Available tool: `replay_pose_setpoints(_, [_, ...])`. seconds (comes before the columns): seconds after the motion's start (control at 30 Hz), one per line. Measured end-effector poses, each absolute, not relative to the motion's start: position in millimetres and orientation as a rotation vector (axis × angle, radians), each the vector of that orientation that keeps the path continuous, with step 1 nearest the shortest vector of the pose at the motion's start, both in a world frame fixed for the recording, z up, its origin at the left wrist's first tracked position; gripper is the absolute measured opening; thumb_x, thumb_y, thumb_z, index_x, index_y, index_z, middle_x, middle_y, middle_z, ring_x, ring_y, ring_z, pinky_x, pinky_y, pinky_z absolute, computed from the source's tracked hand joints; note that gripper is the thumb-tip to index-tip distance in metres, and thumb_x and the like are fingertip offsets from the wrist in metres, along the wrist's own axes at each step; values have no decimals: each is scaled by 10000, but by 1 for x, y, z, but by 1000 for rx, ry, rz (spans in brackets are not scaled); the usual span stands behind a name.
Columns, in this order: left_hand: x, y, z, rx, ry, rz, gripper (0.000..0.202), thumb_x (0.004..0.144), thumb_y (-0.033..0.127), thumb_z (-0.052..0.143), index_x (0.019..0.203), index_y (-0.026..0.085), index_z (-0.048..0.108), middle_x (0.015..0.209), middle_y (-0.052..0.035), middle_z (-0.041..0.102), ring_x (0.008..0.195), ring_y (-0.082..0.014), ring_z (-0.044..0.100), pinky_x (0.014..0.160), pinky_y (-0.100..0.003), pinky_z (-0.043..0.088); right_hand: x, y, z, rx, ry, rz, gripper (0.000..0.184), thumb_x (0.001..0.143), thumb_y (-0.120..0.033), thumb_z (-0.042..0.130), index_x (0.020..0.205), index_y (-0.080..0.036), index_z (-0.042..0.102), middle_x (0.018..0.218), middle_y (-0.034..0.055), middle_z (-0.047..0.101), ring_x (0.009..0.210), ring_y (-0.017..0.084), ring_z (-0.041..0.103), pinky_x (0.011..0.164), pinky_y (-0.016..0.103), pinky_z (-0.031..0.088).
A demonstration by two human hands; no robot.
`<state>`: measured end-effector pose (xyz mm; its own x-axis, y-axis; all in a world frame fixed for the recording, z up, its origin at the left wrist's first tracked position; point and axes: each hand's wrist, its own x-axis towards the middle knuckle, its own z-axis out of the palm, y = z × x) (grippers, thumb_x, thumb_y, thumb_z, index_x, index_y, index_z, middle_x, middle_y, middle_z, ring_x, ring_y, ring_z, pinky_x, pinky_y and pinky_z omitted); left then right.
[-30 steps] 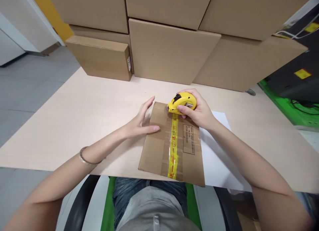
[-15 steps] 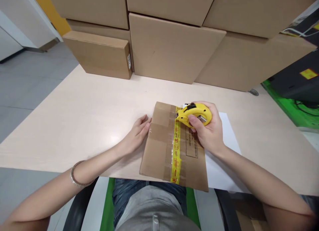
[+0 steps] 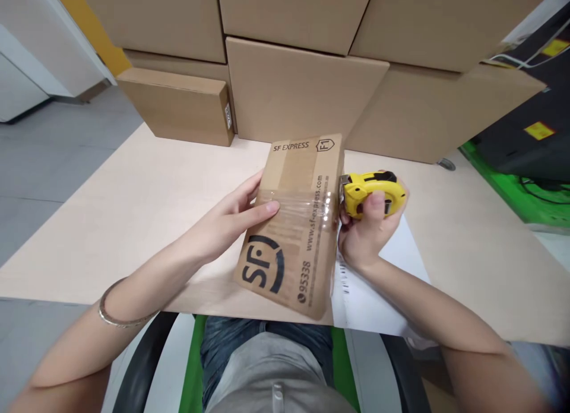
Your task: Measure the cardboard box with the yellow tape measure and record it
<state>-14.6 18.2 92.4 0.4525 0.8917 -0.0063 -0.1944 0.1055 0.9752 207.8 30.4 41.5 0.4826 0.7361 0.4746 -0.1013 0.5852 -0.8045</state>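
A flat cardboard box printed "SF EXPRESS" is tilted up over the table's front half, clear tape across its middle. My left hand grips its left edge, thumb on the printed face and fingers behind. In my right hand is a yellow tape measure, thumb pressed on its side, metal hook end toward the box's right edge. Whether the right fingers touch the box I cannot tell. A white sheet of paper with a column of handwriting lies under my right forearm.
Large cardboard boxes are stacked along the table's back edge. A smaller flat carton stands at the back left. Beyond the table's right side are dark equipment and a green surface.
The box has been lifted and turned, so its SF-printed face shows instead of the yellow-taped one. My left hand now grips it. The tape measure has moved right, off the box.
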Motion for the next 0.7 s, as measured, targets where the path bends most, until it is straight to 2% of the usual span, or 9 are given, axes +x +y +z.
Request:
replay_pose_setpoints(0.03, [-13,20,96,1244,720,922,739,930,355,751,1603,304,451,1571,-56,591,1421,-349,578,1171,-443,516,206,30,41,-832,-911,608,368,877,-555,725,1092,-328,532,853,-23,535,459,91,407,357,251,331])
replay_pose_setpoints(0.1, [-9,22,102,1307,743,936,676,948,362,732,1578,318,490,1549,-41,611,1388,-340,598,1141,-441,534,203,28,41,-919,-877,670,376,887,-587,680,1060,-325,474,815,-26,521,452,104,411,367,259,336])
replay_pose_setpoints(0.23, [-5,19,109,1393,925,914,703,935,403,732,1584,375,465,1458,-15,664,1250,-315,647,1061,-467,565,204,13,53,-996,-832,866,387,880,-606,680,998,-317,452,687,-54,480,414,111,401,337,237,261])
replay_pose_setpoints(0.37, [-2,18,107,1486,1105,873,711,902,504,730,1557,353,498,1380,-62,650,1043,-275,657,953,-493,588,209,3,63,-990,-778,1057,444,849,-636,730,906,-276,475,654,-66,463,421,76,347,333,203,189])
replay_pose_setpoints(0.43, [-1,22,101,1553,1229,892,713,850,551,763,1487,306,557,1389,-94,600,1076,-286,626,1000,-531,559,212,1,62,-1001,-769,1143,463,843,-647,737,885,-255,494,665,-67,458,438,62,330,340,189,172])
replay_pose_setpoints(0.47, [0,25,96,1571,1276,910,709,827,579,774,1441,285,575,1416,-108,568,1152,-308,600,1050,-556,529,214,0,60,-1010,-766,1177,469,836,-647,745,874,-246,505,672,-67,460,443,57,323,343,185,166])
replay_pose_setpoints(0.53, [0,34,85,1560,1301,955,758,784,641,785,1391,255,547,1516,-138,481,1383,-371,477,1173,-610,426,221,1,57,-1037,-764,1209,467,815,-630,769,857,-234,526,688,-64,471,445,49,317,343,181,154])
replay_pose_setpoints(0.6, [1,45,71,1520,1228,983,924,748,689,786,1473,250,418,1660,-166,323,1577,-405,255,1280,-640,265,230,6,57,-1049,-761,1147,443,801,-589,793,832,-233,531,701,-60,471,448,50,315,343,183,161])
replay_pose_setpoints(0.7, [2,64,53,1556,1007,1071,1152,716,728,774,1603,287,185,1788,-128,38,1661,-395,-21,1342,-608,59,248,23,66,-1002,-827,895,365,791,-485,828,839,-261,544,742,-41,493,497,83,376,358,201,251])
